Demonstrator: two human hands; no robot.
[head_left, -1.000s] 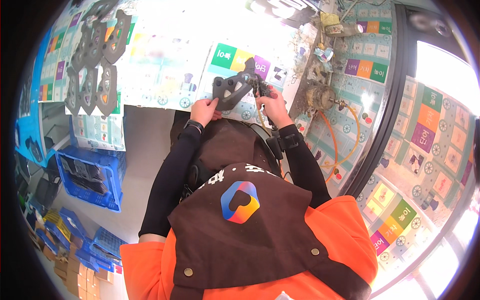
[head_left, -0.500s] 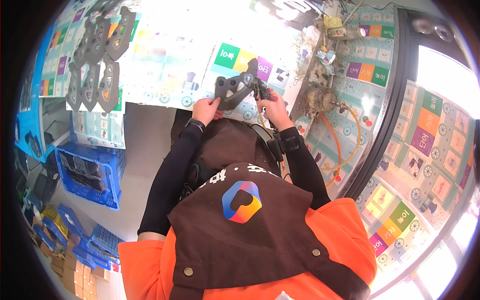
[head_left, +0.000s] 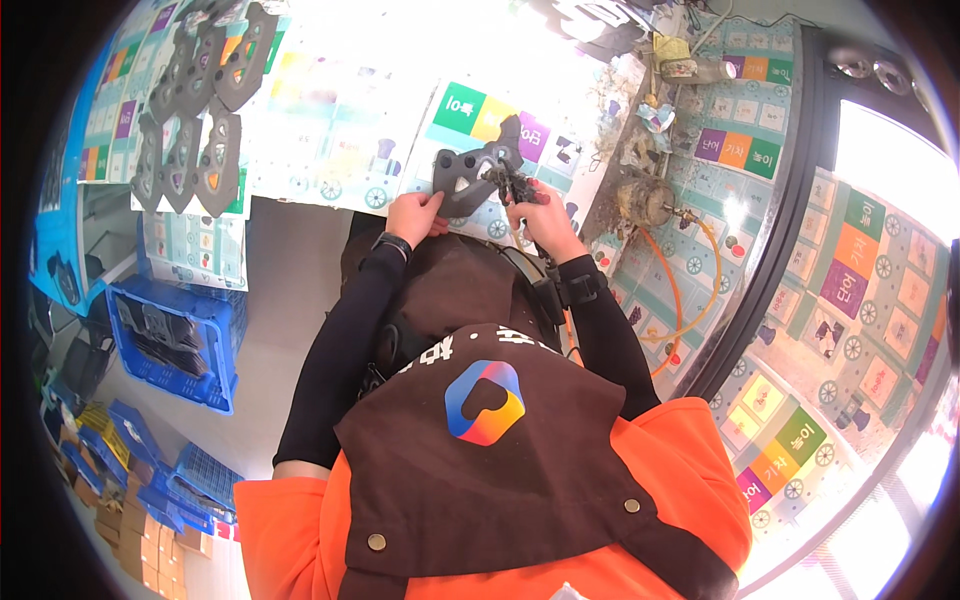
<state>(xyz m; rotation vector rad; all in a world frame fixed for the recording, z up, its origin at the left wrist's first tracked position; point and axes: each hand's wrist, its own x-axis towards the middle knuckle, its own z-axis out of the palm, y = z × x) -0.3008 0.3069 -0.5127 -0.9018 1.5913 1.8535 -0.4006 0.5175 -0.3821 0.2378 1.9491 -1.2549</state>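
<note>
One dark-grey flat plate with cut-outs (head_left: pixel 478 165) looks mid-work at upper centre of the frame, its lower-left edge pinched by the left hand (head_left: pixel 412 218), the right hand (head_left: pixel 545 220) grasping a blackened handheld tool (head_left: pixel 515 185) over its right side, while similar grey plates (head_left: pixel 218 165) lie upper left, finished or waiting unclear.

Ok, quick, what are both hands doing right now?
Left hand: closed, gripping the grey part by its edge.
Right hand: closed around a dark handheld tool.
</note>
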